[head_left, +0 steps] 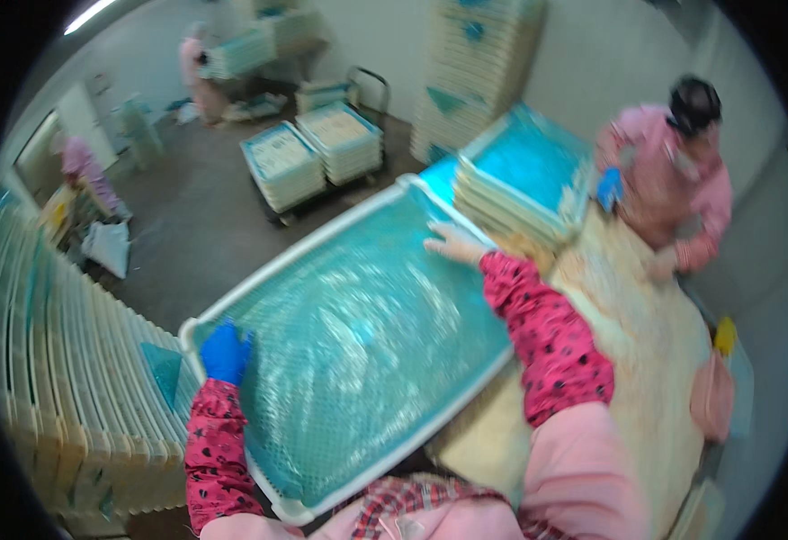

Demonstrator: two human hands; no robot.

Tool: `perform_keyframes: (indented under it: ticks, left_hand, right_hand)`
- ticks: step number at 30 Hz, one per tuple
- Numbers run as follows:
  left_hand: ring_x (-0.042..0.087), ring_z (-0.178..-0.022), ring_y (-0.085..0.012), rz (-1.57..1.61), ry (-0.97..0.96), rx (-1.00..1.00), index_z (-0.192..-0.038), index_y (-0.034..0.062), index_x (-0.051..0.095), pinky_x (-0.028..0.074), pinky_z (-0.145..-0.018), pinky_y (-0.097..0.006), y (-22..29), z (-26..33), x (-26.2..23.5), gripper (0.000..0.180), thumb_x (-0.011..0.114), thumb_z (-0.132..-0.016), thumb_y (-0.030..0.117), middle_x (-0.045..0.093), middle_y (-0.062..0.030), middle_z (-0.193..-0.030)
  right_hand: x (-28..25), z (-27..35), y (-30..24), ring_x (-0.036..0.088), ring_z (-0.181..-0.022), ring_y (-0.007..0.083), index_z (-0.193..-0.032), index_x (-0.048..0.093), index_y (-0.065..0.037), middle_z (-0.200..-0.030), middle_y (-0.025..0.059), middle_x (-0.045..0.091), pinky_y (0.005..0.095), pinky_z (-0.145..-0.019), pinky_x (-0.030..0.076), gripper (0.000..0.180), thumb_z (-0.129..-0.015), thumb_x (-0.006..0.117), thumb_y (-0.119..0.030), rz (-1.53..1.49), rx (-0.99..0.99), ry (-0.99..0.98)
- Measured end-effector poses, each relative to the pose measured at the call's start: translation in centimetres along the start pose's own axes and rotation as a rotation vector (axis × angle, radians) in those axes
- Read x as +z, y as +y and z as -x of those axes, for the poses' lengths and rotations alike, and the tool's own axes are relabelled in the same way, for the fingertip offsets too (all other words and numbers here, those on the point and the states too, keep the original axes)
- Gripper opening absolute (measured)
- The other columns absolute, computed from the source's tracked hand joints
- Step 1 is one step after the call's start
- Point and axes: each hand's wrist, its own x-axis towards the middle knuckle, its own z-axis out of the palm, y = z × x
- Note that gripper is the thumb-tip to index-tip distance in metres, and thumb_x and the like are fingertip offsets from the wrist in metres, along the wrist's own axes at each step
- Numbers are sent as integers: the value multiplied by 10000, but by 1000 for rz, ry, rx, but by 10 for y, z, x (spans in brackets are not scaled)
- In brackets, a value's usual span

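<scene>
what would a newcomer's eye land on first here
Probably the large white-rimmed tray with its blue-green mesh, slanting across the middle, the blue-gloved left hand at its left end and the right hand near its upper right corner. Next, perhaps, the tall ribbed stack at left and the pale mass at right, beside a pink-clad co-worker.

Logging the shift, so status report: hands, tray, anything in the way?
Left hand at left end of tray; right hand, fingers spread, at right end. Tray teal-lined, white-rimmed. Stacked trays close beside right end.
</scene>
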Motion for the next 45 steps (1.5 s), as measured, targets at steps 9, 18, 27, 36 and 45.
perform_keyframes:
  ticks: [9,18,27,36,45]
  left_hand:
    - [596,-730,-194,227,222,220,-1109,2,583,474,-694,-310,-31,-3,1,332,601,-871,233,627,-153,-853]
    - [576,-1035,-221,714,-95,1168,-1149,40,565,446,-901,-328,265,99,-56,336,613,-820,-7,590,-128,-1148]
    - [556,-1008,-332,812,-450,985,-1119,26,578,450,-863,-376,403,298,159,433,675,-789,289,560,-181,-1155]
    - [569,-954,-351,604,-284,1390,-1091,136,614,482,-798,-403,433,362,136,310,574,-790,73,602,-137,-1082]
    - [578,-907,-269,630,-251,1026,-1050,37,622,452,-818,-325,423,324,141,236,549,-828,7,613,-110,-985]
  right_hand:
    - [-164,415,-50,557,-864,130,-1023,608,-13,-932,47,615,254,-795,438,269,-895,545,-241,-273,692,793]
    - [42,621,-10,585,-873,265,-1012,566,14,-919,159,607,357,-778,455,325,-838,570,-261,-293,1161,947]
    - [39,587,-52,543,-873,327,-912,594,-62,-944,153,565,423,-776,436,155,-772,541,-99,81,696,676]
    - [14,586,-36,558,-917,292,-931,605,-63,-908,127,580,357,-755,459,150,-788,569,-87,-359,913,916]
    - [15,593,-34,580,-841,251,-853,629,-76,-913,74,603,366,-752,475,143,-807,555,-189,-153,560,464]
